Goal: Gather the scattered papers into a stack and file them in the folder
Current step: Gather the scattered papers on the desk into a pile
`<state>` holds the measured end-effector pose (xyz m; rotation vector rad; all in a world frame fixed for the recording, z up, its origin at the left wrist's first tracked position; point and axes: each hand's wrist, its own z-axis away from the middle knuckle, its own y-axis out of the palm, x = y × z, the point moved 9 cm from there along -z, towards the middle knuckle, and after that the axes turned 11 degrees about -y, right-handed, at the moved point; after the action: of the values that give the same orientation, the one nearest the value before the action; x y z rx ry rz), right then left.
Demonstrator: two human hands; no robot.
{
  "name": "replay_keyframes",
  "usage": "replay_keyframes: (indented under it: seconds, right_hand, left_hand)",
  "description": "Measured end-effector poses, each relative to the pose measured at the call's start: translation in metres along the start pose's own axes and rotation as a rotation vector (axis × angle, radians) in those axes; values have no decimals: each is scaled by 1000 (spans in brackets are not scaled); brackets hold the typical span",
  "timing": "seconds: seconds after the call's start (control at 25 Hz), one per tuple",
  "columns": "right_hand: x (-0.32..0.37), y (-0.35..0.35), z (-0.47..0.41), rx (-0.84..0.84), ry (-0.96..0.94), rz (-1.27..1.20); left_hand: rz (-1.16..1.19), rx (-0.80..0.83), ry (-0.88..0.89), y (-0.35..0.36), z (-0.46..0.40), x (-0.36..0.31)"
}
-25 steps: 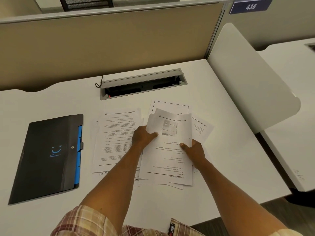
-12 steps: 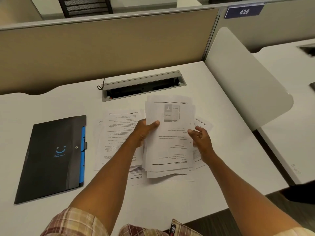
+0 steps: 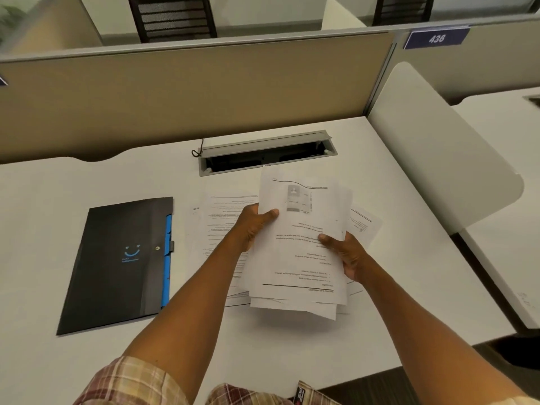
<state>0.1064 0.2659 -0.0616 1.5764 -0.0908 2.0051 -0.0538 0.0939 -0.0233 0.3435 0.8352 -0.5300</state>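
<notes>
Gathering step; my left hand (image 3: 252, 226) and right hand (image 3: 346, 254) grip uneven stack (image 3: 301, 252); loose papers (image 3: 222, 226) left on counter (image 3: 292, 340); next square edges, collect those; folder (image 3: 117, 264) shut.

The held papers (image 3: 301, 252) cover the fingers of both hands and part of the loose sheets (image 3: 222, 226) beneath; their print is too blurred to read.

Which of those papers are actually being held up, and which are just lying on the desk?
The bundle with the small grey picture on top is held, left hand and right hand gripping its sides. The sheets left of it lie flat on the desk.
</notes>
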Motion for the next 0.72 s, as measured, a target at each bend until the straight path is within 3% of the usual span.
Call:
replay_keyframes:
  seconds: [0.24,0.4,0.6,0.72]
  right_hand:
    - [-10,56,-21,-45,7,103]
    - [-21,98,-37,2,13,129]
    - [-38,141,-52,35,70,110]
    - [-44,147,-61,4,46,275]
  left_hand:
    - [-83,-369,-14,-105,12,13]
    - [-465,-681,-72,-169,25,26]
    - [-578,-688,-193,-195,26,50]
    - [-628,-698,-203,-197,23,52]
